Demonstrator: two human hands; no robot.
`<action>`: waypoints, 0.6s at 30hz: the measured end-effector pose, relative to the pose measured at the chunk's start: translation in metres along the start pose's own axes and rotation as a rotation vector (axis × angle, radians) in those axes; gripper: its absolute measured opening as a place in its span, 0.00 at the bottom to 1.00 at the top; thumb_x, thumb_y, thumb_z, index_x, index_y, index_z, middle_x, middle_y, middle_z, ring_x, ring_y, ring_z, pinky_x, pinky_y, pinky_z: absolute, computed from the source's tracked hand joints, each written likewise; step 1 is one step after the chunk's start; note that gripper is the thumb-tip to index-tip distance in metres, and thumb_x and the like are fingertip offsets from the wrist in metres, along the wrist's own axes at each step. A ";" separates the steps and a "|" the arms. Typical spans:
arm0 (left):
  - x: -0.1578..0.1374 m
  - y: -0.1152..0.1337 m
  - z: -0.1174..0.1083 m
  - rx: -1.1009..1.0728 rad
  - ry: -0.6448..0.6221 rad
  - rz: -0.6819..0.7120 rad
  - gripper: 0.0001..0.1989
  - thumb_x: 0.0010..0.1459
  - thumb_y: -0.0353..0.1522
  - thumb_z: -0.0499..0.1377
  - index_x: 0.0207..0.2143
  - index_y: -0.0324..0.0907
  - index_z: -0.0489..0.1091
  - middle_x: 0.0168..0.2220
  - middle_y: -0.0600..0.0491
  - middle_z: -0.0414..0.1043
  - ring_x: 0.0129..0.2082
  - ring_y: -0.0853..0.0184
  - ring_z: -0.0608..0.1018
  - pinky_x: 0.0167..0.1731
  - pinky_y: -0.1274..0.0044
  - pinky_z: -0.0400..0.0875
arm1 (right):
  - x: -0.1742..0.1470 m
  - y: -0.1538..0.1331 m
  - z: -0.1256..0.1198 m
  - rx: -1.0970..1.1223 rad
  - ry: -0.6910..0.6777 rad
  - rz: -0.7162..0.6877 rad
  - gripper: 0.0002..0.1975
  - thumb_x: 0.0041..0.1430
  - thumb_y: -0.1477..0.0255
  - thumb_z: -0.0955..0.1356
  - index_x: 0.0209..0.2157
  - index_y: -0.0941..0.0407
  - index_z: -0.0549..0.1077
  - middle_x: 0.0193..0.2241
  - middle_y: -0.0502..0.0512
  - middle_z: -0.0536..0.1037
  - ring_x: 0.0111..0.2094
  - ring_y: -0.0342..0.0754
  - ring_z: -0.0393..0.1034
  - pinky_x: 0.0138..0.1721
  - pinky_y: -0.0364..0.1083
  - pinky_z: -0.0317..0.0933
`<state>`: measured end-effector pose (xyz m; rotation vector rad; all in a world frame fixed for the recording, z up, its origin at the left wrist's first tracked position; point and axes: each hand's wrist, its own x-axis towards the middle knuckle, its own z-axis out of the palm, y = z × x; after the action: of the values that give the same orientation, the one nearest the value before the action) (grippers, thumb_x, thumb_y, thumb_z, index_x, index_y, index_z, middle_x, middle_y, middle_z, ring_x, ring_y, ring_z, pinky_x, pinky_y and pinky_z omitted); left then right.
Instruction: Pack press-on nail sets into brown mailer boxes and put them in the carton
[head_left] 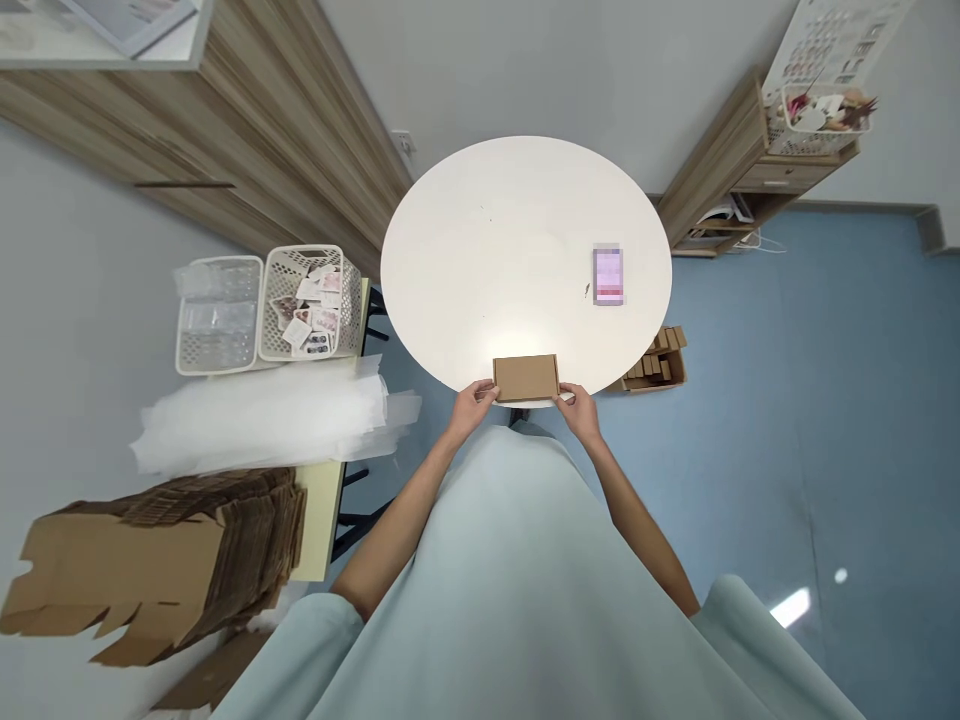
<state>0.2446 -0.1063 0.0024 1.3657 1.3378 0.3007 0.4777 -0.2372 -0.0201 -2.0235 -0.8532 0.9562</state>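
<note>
A small closed cardboard box [526,378] rests at the near edge of the round white table [480,230]. My left hand [472,405] grips its left end near the front corner, fingers curled in against the side. At the opposite end, my right hand [577,409] holds the right front corner between thumb and fingers. The lid looks flat and shut, so the inside of the box is hidden. Farther back on the right of the table lies a phone [608,276] with a blurred pink screen.
To the left, a side table [319,520] bears flattened cardboard boxes [127,570], white wrapping sheets [262,420], a basket of small packets [304,253] and a basket of clear plastic [221,368]. An open carton of small boxes [652,383] stands low at right, near a wooden cabinet [720,140].
</note>
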 end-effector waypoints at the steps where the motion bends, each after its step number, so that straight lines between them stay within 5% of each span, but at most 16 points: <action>1: -0.001 -0.006 0.004 -0.011 0.006 -0.009 0.21 0.62 0.43 0.65 0.53 0.41 0.78 0.57 0.41 0.80 0.56 0.52 0.82 0.57 0.60 0.77 | -0.002 0.004 0.001 -0.001 -0.005 0.008 0.22 0.61 0.57 0.69 0.50 0.56 0.78 0.52 0.63 0.83 0.34 0.51 0.77 0.47 0.54 0.72; 10: -0.045 -0.046 0.057 -0.201 0.086 -0.053 0.22 0.64 0.41 0.63 0.55 0.38 0.76 0.60 0.37 0.77 0.58 0.52 0.81 0.57 0.57 0.78 | -0.037 0.028 -0.016 0.279 -0.104 0.196 0.27 0.56 0.49 0.74 0.47 0.54 0.76 0.50 0.62 0.84 0.34 0.51 0.84 0.34 0.46 0.73; 18: -0.115 -0.051 0.116 -0.362 -0.002 -0.067 0.25 0.67 0.45 0.63 0.61 0.41 0.72 0.61 0.38 0.75 0.58 0.54 0.81 0.55 0.59 0.82 | -0.106 0.055 -0.080 0.508 -0.085 0.326 0.27 0.50 0.55 0.81 0.48 0.52 0.76 0.46 0.59 0.86 0.44 0.54 0.85 0.44 0.50 0.78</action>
<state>0.2738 -0.2734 -0.0187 1.0162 1.2531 0.4716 0.5038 -0.3752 0.0078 -1.7069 -0.2754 1.2954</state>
